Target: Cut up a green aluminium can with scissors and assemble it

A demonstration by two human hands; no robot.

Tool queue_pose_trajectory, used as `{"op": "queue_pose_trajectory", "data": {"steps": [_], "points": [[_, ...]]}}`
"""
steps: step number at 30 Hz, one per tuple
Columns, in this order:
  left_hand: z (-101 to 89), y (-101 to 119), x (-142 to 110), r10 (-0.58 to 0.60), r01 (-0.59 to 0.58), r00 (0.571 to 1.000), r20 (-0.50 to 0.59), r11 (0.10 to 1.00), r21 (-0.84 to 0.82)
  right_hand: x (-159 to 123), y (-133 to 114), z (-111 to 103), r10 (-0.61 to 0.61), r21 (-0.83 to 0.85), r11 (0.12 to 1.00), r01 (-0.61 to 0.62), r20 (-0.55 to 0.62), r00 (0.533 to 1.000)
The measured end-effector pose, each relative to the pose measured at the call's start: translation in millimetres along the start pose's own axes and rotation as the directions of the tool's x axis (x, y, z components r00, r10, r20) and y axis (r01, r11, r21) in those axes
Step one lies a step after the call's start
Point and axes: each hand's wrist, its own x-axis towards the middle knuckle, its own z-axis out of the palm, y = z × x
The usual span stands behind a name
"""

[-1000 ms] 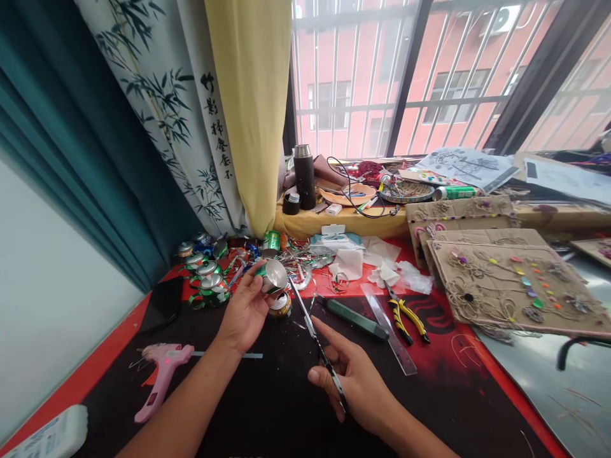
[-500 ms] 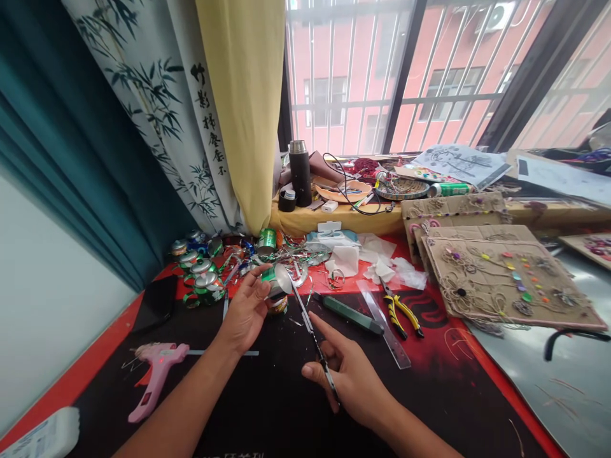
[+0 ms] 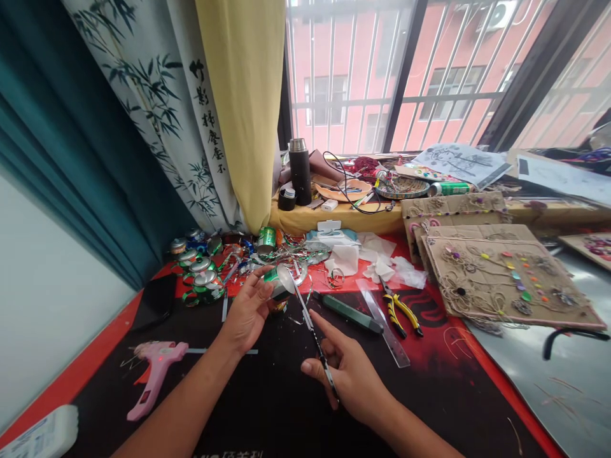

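Observation:
My left hand point(image 3: 245, 312) is closed round a cut green drinks can point(image 3: 279, 282), its silver end turned toward me. My right hand point(image 3: 351, 375) grips the handles of a pair of scissors point(image 3: 310, 324). The long blades point up and left, and their tips meet the rim of the can. Both hands hover over a black and red mat point(image 3: 281, 407).
Cut cans point(image 3: 200, 273) and metal scraps lie behind my left hand. A pink glue gun point(image 3: 155, 372) rests at the left. A green utility knife point(image 3: 351, 313), a clear ruler point(image 3: 384, 324), yellow pliers point(image 3: 403, 312) and twine-decorated cardboard point(image 3: 506, 273) lie to the right.
The view has shifted slightly. My left hand has turned the can a little, and the scissor tips have closed in on its rim.

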Motion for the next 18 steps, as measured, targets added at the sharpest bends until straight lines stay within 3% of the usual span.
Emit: {"op": "queue_pose_trajectory", "data": {"steps": [18], "points": [[1.3, 0.3, 1.9, -0.01, 0.009, 0.999, -0.033, 1.0, -0.024, 2.3, -1.2, -0.2, 0.041, -0.017, 0.999, -0.041, -0.014, 0.999]]}}
